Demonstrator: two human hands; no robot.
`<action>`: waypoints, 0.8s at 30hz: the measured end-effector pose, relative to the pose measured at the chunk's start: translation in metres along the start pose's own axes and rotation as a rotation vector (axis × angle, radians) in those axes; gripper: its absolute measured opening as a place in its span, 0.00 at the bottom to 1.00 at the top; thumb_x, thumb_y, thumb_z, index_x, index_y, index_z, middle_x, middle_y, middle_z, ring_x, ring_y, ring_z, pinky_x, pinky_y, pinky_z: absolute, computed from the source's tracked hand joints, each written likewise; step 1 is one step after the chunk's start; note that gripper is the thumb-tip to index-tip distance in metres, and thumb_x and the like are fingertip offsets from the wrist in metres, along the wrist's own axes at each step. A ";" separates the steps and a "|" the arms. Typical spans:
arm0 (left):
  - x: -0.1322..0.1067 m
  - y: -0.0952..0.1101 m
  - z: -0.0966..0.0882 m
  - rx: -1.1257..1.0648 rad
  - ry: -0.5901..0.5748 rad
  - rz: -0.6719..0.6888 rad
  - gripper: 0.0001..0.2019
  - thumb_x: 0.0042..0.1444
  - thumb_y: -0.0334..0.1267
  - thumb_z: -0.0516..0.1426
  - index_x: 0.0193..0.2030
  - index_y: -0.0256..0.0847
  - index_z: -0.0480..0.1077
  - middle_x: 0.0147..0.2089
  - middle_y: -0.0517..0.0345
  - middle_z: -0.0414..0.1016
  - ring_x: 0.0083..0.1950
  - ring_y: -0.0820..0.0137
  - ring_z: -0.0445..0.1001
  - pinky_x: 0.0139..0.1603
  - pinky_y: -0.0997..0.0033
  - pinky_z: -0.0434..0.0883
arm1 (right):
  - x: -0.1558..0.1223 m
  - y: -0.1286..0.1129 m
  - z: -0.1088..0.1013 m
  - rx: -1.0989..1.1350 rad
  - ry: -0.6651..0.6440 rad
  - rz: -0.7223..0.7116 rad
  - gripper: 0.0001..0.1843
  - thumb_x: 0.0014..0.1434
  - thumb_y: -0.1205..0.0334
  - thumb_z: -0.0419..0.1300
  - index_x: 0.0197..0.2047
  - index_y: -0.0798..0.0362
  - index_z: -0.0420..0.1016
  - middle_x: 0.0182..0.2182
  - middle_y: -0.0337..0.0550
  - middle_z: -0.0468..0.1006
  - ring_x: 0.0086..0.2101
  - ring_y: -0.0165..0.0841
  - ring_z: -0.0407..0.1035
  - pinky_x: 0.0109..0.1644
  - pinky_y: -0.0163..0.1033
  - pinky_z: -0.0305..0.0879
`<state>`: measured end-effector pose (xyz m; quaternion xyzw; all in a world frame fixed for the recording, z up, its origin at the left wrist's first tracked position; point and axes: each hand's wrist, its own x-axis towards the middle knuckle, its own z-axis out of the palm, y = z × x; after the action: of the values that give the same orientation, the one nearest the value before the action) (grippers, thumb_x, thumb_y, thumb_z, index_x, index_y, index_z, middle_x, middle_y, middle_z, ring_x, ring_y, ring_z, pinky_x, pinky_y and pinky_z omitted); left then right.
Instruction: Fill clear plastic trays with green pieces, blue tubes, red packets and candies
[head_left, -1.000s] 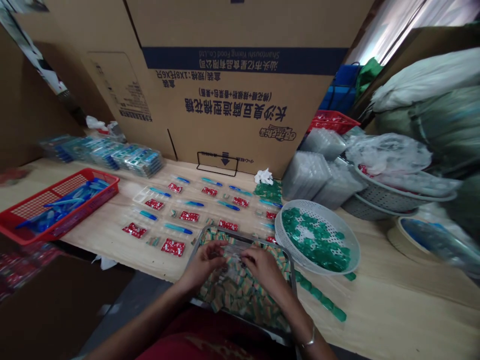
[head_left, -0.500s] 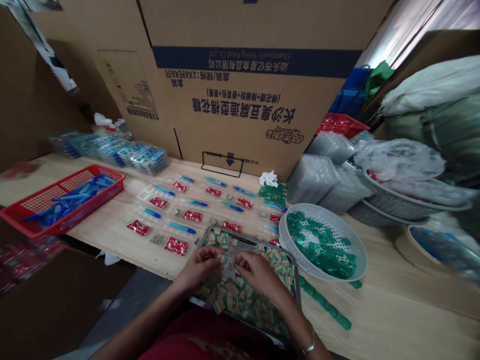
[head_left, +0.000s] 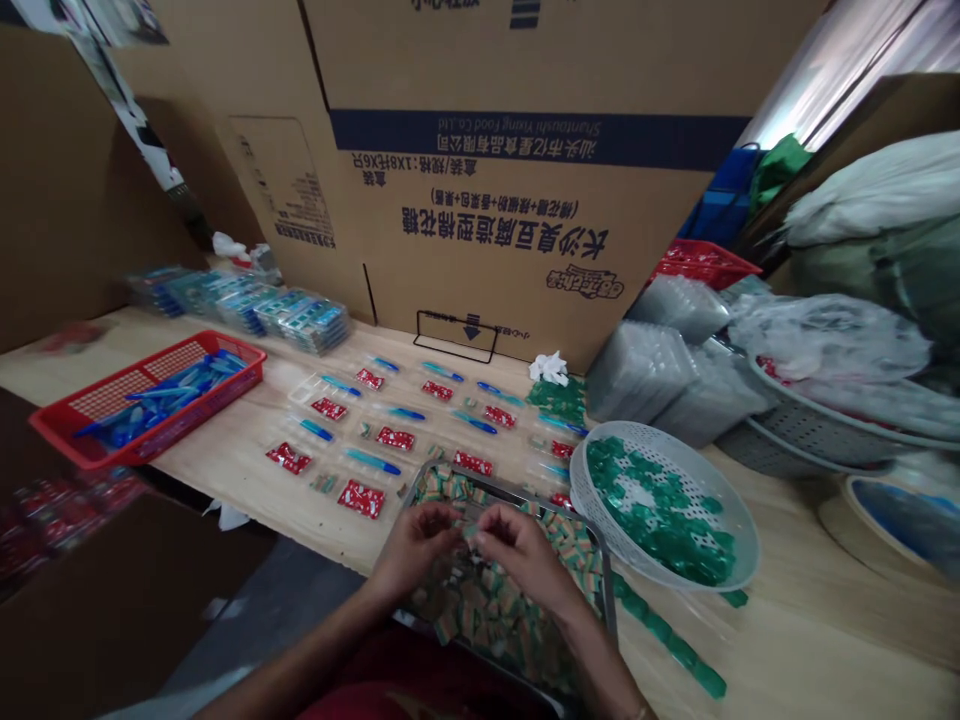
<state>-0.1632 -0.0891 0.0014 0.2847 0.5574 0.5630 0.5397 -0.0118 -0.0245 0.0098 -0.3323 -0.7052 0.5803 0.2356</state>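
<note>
A metal tray (head_left: 517, 489) heaped with small orange-and-green striped packets (head_left: 510, 610) sits at the table's near edge. Over it my left hand (head_left: 416, 548) and my right hand (head_left: 521, 550) meet, fingers curled in a pinch round small packets between them. Beyond the tray, clear plastic trays (head_left: 307, 390) lie in rows on the table, each holding a red sachet (head_left: 362, 497) and a blue piece (head_left: 373, 461).
A white round basket (head_left: 731, 520) of green sachets stands right of the tray, with a green strip (head_left: 675, 645) trailing below it. A red basket (head_left: 112, 385) of blue pieces is at left. A large cardboard box (head_left: 510, 180), stacked clear trays (head_left: 660, 370) and grey baskets (head_left: 825, 430) line the back.
My hands have drawn closer together over the tray and risen slightly. The view has shifted a little, so everything sits lower and further right.
</note>
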 end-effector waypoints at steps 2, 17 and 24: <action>-0.001 -0.001 0.007 -0.019 -0.004 0.043 0.15 0.35 0.42 0.67 0.29 0.37 0.73 0.24 0.61 0.73 0.25 0.74 0.68 0.28 0.75 0.65 | 0.000 0.000 0.005 0.142 0.109 0.023 0.10 0.51 0.55 0.58 0.28 0.53 0.66 0.22 0.34 0.68 0.24 0.28 0.62 0.28 0.32 0.59; 0.005 0.002 -0.002 0.042 -0.069 0.106 0.17 0.38 0.46 0.67 0.32 0.36 0.75 0.29 0.56 0.74 0.30 0.71 0.70 0.34 0.73 0.65 | 0.004 0.006 0.030 0.218 0.361 0.011 0.16 0.47 0.49 0.62 0.29 0.53 0.68 0.23 0.37 0.69 0.25 0.31 0.63 0.28 0.34 0.62; 0.017 0.007 -0.004 0.124 -0.141 0.040 0.15 0.35 0.41 0.67 0.31 0.36 0.74 0.19 0.64 0.68 0.21 0.78 0.60 0.24 0.78 0.57 | 0.007 0.019 0.030 0.188 0.386 0.016 0.14 0.47 0.51 0.61 0.26 0.53 0.66 0.21 0.35 0.65 0.22 0.28 0.59 0.25 0.32 0.58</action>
<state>-0.1730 -0.0727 0.0027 0.3677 0.5461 0.5167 0.5474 -0.0341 -0.0373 -0.0157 -0.4195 -0.5871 0.5708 0.3918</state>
